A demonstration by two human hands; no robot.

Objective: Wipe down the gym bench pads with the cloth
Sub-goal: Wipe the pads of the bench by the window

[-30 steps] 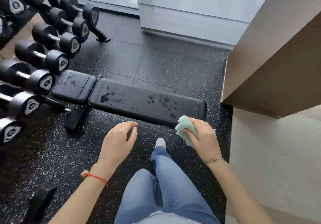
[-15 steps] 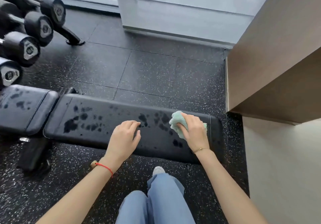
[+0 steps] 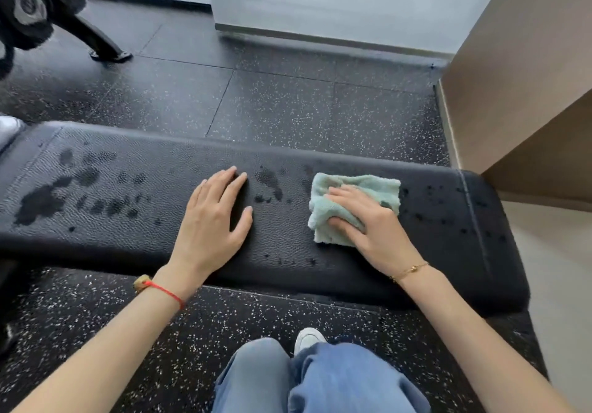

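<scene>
Head view looks steeply down; bench pad (image 3: 128, 246) close below.

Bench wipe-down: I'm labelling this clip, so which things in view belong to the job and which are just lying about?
Part of the job:
- cloth, pressed down by the right hand
- bench pad, with wet marks
- left hand, flat on the pad

Just lying about:
- dumbbells on the rack, far left
- rack foot
- beige wall

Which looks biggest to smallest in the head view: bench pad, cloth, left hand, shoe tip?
1. Bench pad, spans nearly the whole frame width.
2. Left hand and cloth: look about alike; the right hand covers part of the cloth, so no ranking.
3. Shoe tip, smallest.
</scene>
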